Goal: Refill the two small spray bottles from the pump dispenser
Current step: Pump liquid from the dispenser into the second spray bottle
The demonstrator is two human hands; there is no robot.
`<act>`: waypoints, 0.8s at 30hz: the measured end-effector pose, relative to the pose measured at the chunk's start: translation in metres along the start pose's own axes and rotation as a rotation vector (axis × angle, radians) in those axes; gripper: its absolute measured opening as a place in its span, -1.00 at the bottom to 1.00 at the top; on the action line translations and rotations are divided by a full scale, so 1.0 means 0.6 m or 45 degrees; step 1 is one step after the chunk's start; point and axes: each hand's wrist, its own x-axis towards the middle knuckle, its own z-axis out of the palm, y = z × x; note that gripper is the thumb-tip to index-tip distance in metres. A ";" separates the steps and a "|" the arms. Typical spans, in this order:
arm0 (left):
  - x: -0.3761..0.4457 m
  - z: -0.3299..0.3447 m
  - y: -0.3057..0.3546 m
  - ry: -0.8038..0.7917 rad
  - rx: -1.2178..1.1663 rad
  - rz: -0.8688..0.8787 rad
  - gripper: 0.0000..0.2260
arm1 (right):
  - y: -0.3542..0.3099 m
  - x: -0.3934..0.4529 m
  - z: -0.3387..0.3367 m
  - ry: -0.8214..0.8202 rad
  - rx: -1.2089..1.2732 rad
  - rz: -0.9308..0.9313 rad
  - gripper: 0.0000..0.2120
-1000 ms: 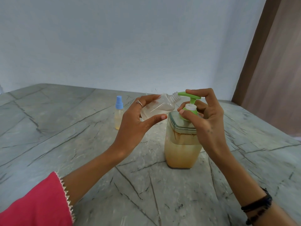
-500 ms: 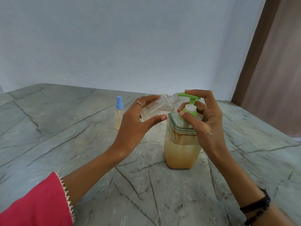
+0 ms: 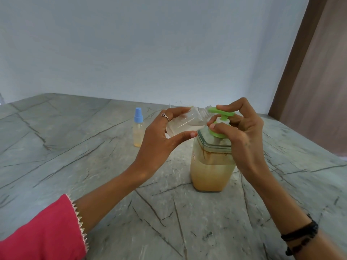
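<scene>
A clear pump dispenser [image 3: 210, 171] about half full of yellowish liquid stands on the marble table. Its green pump head [image 3: 221, 112] sits under the fingers of my right hand [image 3: 242, 132], whose thumb curls round the green collar. My left hand [image 3: 161, 139] grips an uncapped clear small spray bottle [image 3: 185, 122], tilted on its side with its threaded neck at the pump's spout. A second small spray bottle [image 3: 138, 131] with a blue cap stands upright on the table behind and to the left; it holds yellowish liquid.
The grey veined marble table [image 3: 75, 156] runs back to a pale wall. A brown wooden panel [image 3: 315, 72] stands at the right behind the table's edge. A red sleeve [image 3: 41, 231] covers my left forearm, and black bands [image 3: 300, 239] ring my right wrist.
Both hands and the tilted bottle have stayed almost still at the pump head. The liquid level in the dispenser looks the same.
</scene>
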 end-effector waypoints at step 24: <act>0.000 0.000 -0.006 0.005 -0.011 -0.024 -0.58 | 0.001 -0.001 -0.001 -0.021 0.015 0.021 -0.78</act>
